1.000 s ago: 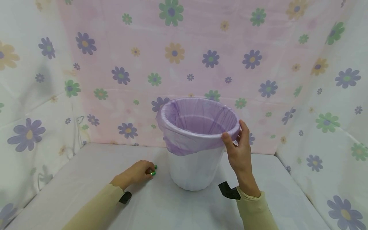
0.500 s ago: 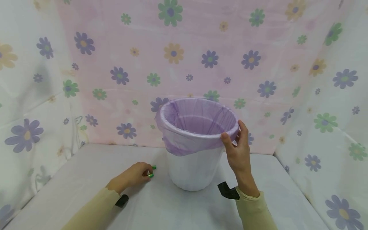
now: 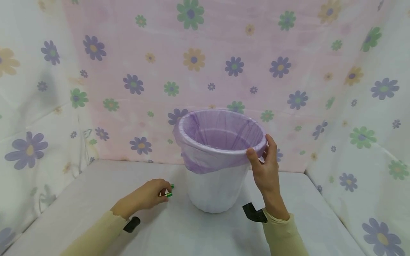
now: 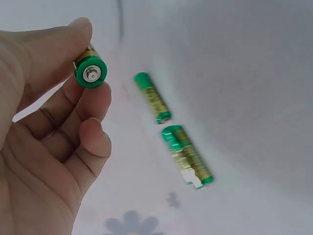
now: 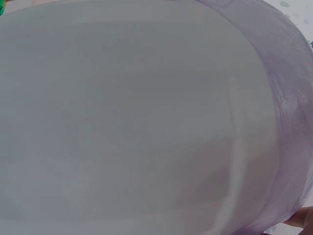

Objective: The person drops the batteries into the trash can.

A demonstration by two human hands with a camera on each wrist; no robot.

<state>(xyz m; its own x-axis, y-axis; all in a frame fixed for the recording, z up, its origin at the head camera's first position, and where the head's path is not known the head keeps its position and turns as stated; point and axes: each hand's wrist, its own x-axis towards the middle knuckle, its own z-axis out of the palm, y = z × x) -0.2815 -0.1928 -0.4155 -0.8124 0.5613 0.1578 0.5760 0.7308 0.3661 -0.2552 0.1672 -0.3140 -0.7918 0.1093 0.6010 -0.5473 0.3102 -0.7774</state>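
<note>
A white waste bin (image 3: 215,192) stands upright, lined with a purple bin bag (image 3: 205,161) folded over its rim. My right hand (image 3: 268,172) grips the rim at the right, thumb near the front and fingers on the outer side. In the right wrist view the bin wall (image 5: 146,117) fills most of the picture. Left of the bin, my left hand (image 3: 145,195) pinches a green and gold battery (image 4: 91,71) between thumb and fingers, one end facing the camera. Beyond it in the left wrist view lie another battery (image 4: 153,98) and a similar green and gold piece (image 4: 188,156), perhaps two batteries side by side.
A white cloth covers the table (image 3: 153,234). Behind it hangs a pink flowered curtain (image 3: 211,42), with white flowered sheets (image 3: 365,106) at the sides. Black wrist mounts (image 3: 254,212) sit on both forearms.
The left hand has drawn slightly back to the left, with the battery showing more at its fingertips. The right hand and the bin have stayed in place.
</note>
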